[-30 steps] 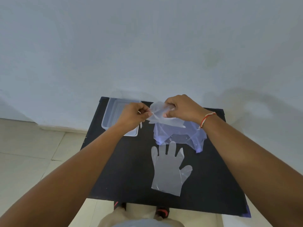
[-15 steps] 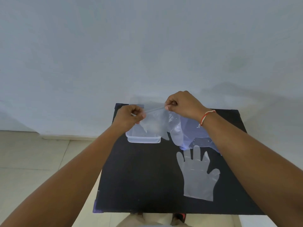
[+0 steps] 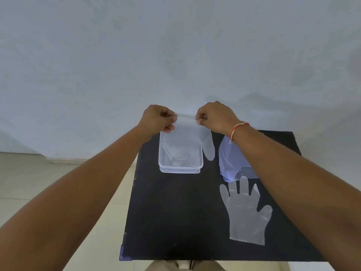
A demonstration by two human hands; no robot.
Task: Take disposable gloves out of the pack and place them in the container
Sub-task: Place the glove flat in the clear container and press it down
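We hold a clear disposable glove by its cuff, left hand and right hand each pinching a corner. It hangs fingers-down directly over the open clear container — the drop is straight down. Clear film against clear plastic hides the fingertips. A second glove lies flat nearby, beside the pack.

Plain pale blue-grey painted wall filling the upper half, evenly lit. Below the wall, a white skirting strip, then pale beige floor tiles. Against the wall's foot, a matte black square tabletop.
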